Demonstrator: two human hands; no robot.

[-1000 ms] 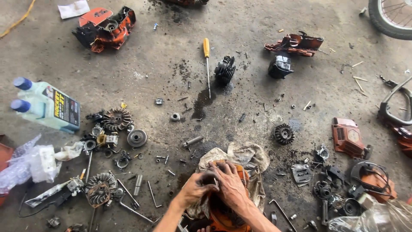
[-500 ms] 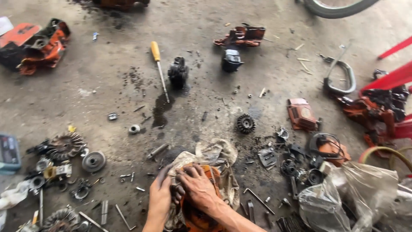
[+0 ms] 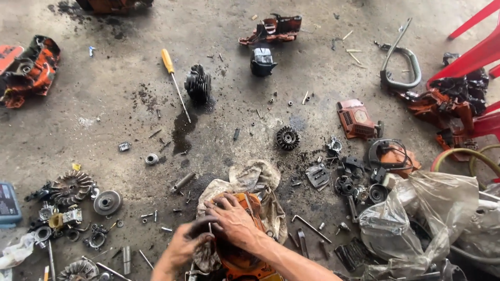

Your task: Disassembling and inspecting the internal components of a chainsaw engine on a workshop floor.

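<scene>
Blue box (image 3: 9, 204) at left floor edge. Orange engine housing (image 3: 240, 256) pointing away, lengthwise; right hand (image 3: 235, 222) pressed flat, left hand (image 3: 185, 245) clenched on rag (image 3: 256, 179).

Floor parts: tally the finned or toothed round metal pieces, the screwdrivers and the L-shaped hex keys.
Finned or toothed round pieces: 4
Screwdrivers: 1
Hex keys: 1
Total: 6

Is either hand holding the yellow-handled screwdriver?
No, the yellow-handled screwdriver lies alone on the concrete floor, far from both hands.
</scene>
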